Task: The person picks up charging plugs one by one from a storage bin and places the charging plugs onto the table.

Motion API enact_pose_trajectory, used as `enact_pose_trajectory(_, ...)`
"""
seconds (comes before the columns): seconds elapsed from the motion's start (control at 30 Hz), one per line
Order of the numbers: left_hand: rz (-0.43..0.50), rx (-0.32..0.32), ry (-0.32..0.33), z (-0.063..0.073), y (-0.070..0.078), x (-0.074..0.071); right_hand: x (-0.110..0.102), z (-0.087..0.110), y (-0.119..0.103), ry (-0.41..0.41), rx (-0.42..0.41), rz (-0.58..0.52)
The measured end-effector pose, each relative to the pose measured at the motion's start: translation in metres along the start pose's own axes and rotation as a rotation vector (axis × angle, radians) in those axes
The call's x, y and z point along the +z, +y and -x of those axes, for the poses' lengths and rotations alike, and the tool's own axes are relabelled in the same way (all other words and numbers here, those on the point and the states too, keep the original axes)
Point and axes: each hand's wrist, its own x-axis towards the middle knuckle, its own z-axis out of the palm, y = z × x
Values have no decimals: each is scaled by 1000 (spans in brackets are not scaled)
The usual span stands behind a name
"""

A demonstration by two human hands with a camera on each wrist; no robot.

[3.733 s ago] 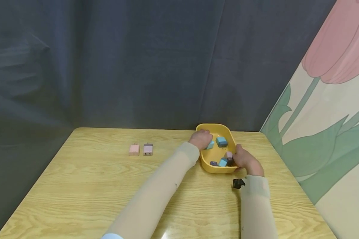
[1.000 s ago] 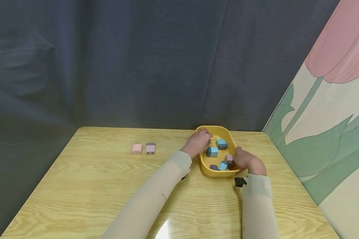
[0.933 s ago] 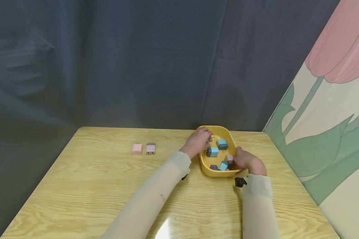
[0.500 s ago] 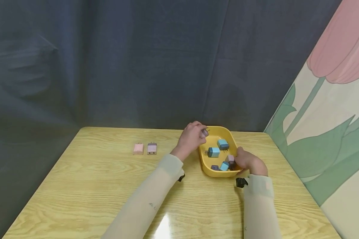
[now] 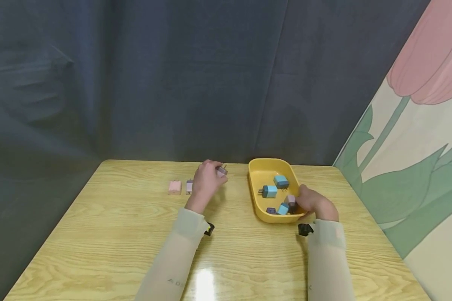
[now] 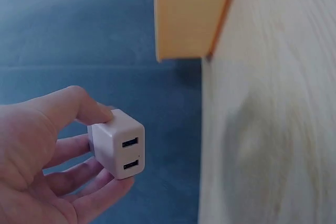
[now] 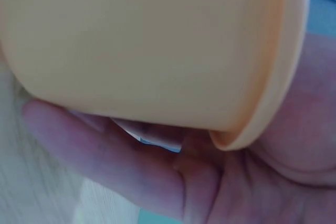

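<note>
Between thumb and fingers, my left hand [image 5: 206, 182] pinches a purple two-port USB charger [image 6: 119, 144] above the table, left of the yellow bin. Its two USB ports face the left wrist camera. My right hand [image 5: 316, 202] grips the near right side of the yellow bin [image 5: 254, 200], thumb over the rim and fingers along the outer wall, as the right wrist view shows. Inside lie several chargers: a blue one [image 5: 281, 181], another blue one [image 5: 269, 191], and more at the near end, partly hidden by the right hand.
A pink charger [image 5: 175, 187] and a purple charger [image 5: 189, 187] stand side by side on the wooden table [image 5: 116, 234]; the left hand partly covers the purple one. A dark curtain [image 5: 196, 83] hangs behind the table, and a flower-patterned wall [image 5: 410, 175] is at the right.
My left hand has lifted the purple charger out of the bin and carried it left toward the two chargers on the table. The right hand stays on the bin.
</note>
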Motion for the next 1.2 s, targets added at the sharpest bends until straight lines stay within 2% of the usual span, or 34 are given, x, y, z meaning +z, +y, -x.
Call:
enact_pose_trajectory(0.27,37,-80,-26,2,-20,-7,0,-4,4,3,4,-88)
enact_pose_trajectory(0.67,1,-147,-67,4,-39,-10,2,-11,10,14,-23,-94)
enact_pose_trajectory(0.93,-58,-184,-50,5,-37,-3,4,-13,12,17,-30,-73)
enact_pose_trajectory(1.2,-126,-168,-23,6,-30,9,4,-13,10,15,-26,-69)
